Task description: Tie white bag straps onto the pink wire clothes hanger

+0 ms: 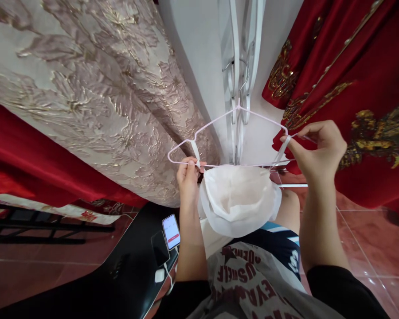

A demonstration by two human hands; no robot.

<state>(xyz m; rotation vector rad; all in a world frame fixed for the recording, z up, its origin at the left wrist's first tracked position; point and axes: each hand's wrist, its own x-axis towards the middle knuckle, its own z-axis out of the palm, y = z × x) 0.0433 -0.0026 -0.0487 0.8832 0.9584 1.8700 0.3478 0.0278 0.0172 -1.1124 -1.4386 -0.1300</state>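
Note:
A pale pink hanger (216, 118) hangs by its metal hook from a white rack in front of me. A white garment (239, 217) with thin straps is draped below its lower bar. The left strap (195, 153) loops over the hanger's left shoulder. My left hand (188, 177) is closed around the lower bar beside that strap. At the hanger's right shoulder, my right hand (319, 148) pinches the right strap (281, 149) between thumb and index finger. Part of the hanger's right end is hidden behind that hand.
A floral brocade cloth (119, 88) hangs at the left, and red embroidered garments (379, 88) hang at the right. The white rack (235, 44) stands ahead. A black bench (96, 283) holds a lit phone (170, 231), a dark phone (160, 249) and a white charger (159, 275) with a cable.

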